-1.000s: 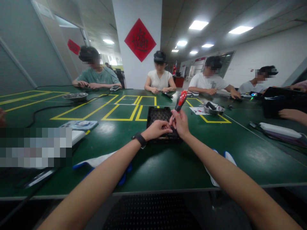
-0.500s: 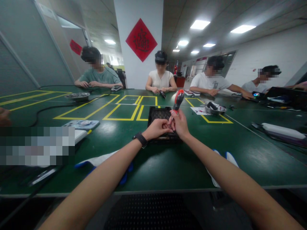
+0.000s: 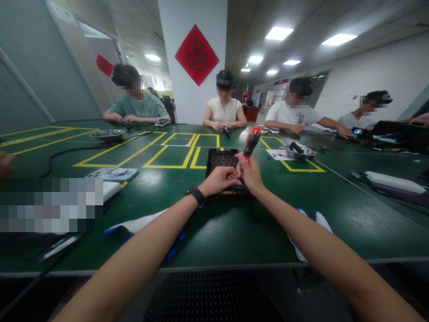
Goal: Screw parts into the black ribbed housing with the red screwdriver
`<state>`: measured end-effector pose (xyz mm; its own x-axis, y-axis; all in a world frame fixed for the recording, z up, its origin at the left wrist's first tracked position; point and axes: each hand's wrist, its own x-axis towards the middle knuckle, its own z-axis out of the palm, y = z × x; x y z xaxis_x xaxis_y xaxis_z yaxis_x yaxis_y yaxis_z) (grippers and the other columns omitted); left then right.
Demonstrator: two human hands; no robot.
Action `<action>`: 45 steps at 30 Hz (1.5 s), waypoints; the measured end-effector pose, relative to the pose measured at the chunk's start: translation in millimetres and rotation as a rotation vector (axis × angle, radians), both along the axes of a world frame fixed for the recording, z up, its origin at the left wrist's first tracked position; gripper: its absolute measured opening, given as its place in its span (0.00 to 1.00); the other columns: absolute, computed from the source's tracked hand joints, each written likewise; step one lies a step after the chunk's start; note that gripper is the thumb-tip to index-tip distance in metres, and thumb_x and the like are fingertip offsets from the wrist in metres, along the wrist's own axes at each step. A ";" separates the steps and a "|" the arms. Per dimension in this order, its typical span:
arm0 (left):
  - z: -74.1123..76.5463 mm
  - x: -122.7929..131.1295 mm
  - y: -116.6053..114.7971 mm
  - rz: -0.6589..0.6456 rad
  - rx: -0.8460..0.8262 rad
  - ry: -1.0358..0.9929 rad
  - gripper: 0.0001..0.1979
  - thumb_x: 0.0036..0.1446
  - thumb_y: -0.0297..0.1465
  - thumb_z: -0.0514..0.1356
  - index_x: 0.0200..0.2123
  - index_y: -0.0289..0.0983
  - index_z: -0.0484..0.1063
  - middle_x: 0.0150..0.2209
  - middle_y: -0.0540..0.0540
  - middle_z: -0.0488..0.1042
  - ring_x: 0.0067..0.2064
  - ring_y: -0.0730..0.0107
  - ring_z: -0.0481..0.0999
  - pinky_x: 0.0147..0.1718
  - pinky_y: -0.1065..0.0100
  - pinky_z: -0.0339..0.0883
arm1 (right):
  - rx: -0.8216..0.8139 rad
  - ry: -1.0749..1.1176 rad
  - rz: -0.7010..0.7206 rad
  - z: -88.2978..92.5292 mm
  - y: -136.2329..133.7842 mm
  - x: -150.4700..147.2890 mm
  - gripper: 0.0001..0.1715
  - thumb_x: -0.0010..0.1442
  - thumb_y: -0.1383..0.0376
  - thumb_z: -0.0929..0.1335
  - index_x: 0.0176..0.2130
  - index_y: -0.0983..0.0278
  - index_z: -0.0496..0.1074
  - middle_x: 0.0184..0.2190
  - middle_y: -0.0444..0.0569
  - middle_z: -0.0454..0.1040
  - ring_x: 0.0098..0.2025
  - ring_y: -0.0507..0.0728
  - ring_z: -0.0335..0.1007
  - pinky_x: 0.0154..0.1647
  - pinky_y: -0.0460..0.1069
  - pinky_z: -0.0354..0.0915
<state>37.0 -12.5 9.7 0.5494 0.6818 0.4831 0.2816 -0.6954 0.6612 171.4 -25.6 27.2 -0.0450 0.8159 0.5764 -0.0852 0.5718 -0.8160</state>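
A screwdriver (image 3: pixel 252 142) with a red and black handle rises from my right hand (image 3: pixel 250 174), whose fingers close round its lower part; the handle leans to the right. Its tip is hidden behind my fingers. My left hand (image 3: pixel 223 178), with a black band on the wrist, is closed in a pinch close beside the right fingers. What the pinch holds is too small to make out. Both hands are over a black tray-like case (image 3: pixel 212 157) on the green table, and they cover much of its front part.
White and blue gloves (image 3: pixel 139 223) lie under my left forearm, another glove (image 3: pixel 323 222) by my right. A metal bowl (image 3: pixel 303 152) with parts stands to the right, another bowl (image 3: pixel 107 134) far left. Several people sit across the table (image 3: pixel 187 197).
The screwdriver handle has tipped a little further to the right, with my right hand still round it. My left hand has hardly moved.
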 end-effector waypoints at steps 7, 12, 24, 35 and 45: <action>3.8 -1.2 -2.8 -0.066 0.017 0.006 0.09 0.54 0.32 0.56 0.32 0.32 0.71 0.29 0.47 0.73 0.31 0.73 0.71 0.33 0.73 0.63 | -0.024 -0.003 0.085 4.2 -2.6 3.6 0.21 0.59 0.51 0.58 0.42 0.64 0.64 0.16 0.37 0.61 0.12 0.44 0.50 0.13 0.42 0.50; 2.5 0.6 -3.0 0.034 0.003 -0.006 0.13 0.51 0.38 0.59 0.31 0.31 0.71 0.25 0.48 0.72 0.27 0.75 0.68 0.28 0.74 0.61 | 0.012 0.019 0.043 3.4 -1.0 2.6 0.19 0.59 0.52 0.59 0.40 0.64 0.64 0.15 0.37 0.61 0.13 0.44 0.50 0.13 0.41 0.49; 4.7 -2.2 -4.0 -0.092 -0.056 0.028 0.11 0.54 0.34 0.55 0.32 0.31 0.71 0.29 0.47 0.74 0.31 0.72 0.71 0.34 0.72 0.63 | -0.028 -0.021 0.109 2.8 -0.8 4.9 0.18 0.59 0.52 0.59 0.39 0.64 0.63 0.15 0.36 0.62 0.11 0.44 0.50 0.11 0.41 0.47; -0.2 -1.5 0.4 0.014 -0.024 -0.013 0.15 0.47 0.39 0.62 0.27 0.32 0.68 0.24 0.50 0.68 0.25 0.77 0.65 0.26 0.74 0.60 | -0.018 -0.028 0.082 4.5 -3.0 1.6 0.18 0.57 0.52 0.61 0.38 0.64 0.63 0.14 0.37 0.61 0.13 0.45 0.52 0.14 0.41 0.49; 4.2 -2.1 -1.0 -0.043 -0.007 0.026 0.11 0.55 0.36 0.55 0.31 0.32 0.70 0.29 0.48 0.73 0.31 0.74 0.70 0.33 0.73 0.63 | -0.035 -0.002 0.058 2.0 0.8 4.7 0.18 0.58 0.51 0.59 0.37 0.64 0.63 0.14 0.37 0.62 0.12 0.44 0.51 0.12 0.41 0.48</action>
